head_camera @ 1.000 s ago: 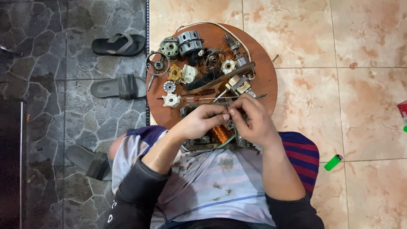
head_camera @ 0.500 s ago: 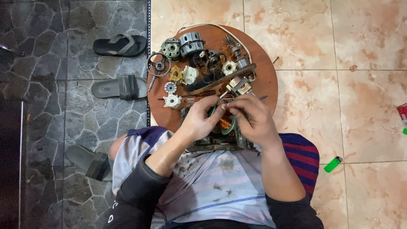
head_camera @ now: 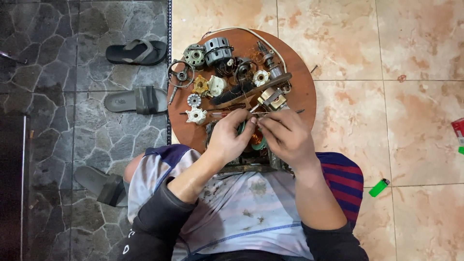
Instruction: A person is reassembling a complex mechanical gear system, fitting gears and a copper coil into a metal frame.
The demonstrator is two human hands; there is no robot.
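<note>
My left hand [head_camera: 231,137] and my right hand [head_camera: 285,137] meet over a small motor coil [head_camera: 256,140] of copper winding with a green edge, at the near edge of a round wooden table [head_camera: 299,89]. Fingertips of both hands pinch at its top, close to a thin tool or wire that I cannot make out. The coil rests on a dark metal frame [head_camera: 244,166] just above my lap. Beyond my hands lie several motor parts: a grey stator [head_camera: 217,50], white plastic gears [head_camera: 196,115], a dark brush [head_camera: 251,89].
Two sandals [head_camera: 136,52] [head_camera: 136,100] lie on the dark stone floor to the left, a third [head_camera: 99,183] by my left knee. A green lighter [head_camera: 379,187] is on the tan tiles to the right. A red and green item [head_camera: 459,133] shows at the right edge.
My hands have shifted slightly toward the table and closed in over the coil, which now shows less copper between the fingers. The parts on the table have not moved.
</note>
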